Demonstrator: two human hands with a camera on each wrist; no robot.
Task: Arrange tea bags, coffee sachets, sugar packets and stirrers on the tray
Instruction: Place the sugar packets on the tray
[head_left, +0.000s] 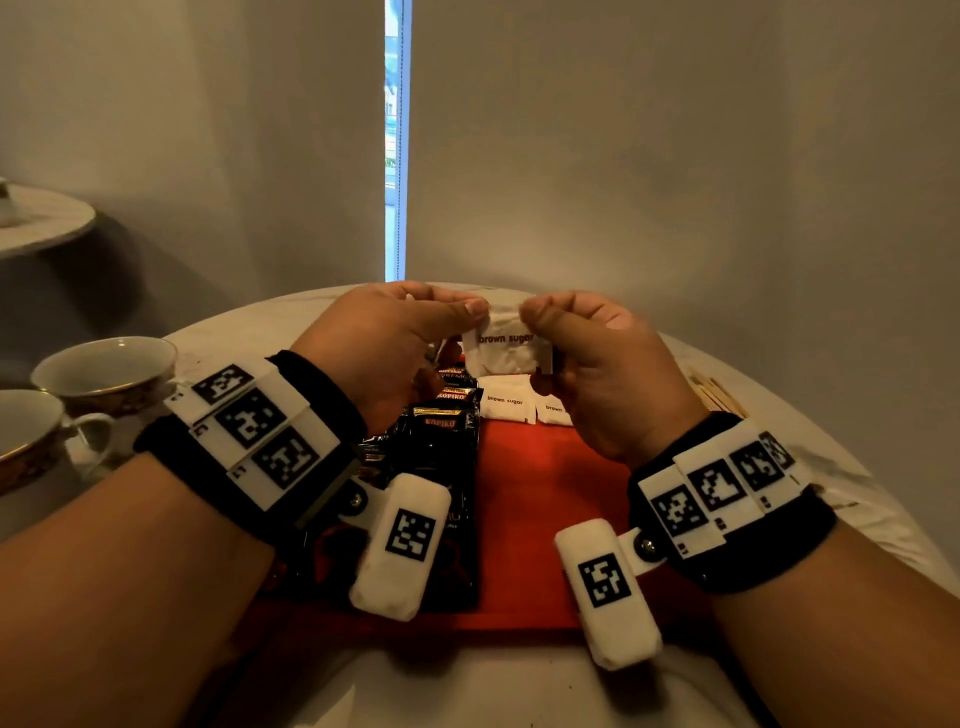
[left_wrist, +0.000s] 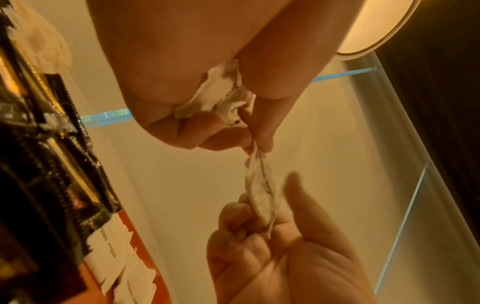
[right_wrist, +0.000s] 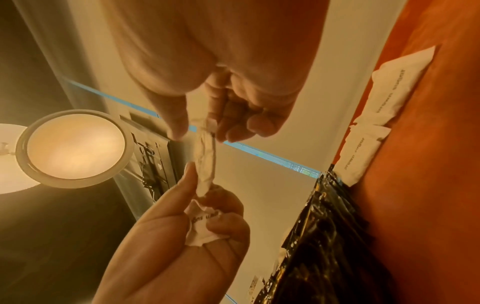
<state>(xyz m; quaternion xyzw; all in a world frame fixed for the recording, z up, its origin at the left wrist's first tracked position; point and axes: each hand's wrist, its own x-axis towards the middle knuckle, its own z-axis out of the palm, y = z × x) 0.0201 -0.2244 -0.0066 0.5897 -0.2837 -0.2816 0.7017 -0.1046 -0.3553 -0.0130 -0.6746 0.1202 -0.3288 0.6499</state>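
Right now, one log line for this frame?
left hand: pinches sugar packet, spares in palm | right hand: pinches other end | tray: coffee sachets, two sugar packets | stage: placing sugar

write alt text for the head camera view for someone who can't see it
Both hands, left hand and right hand, pinch a white brown sugar packet above a red tray. On the tray lie black coffee sachets and two more sugar packets; two teacups stand at left.
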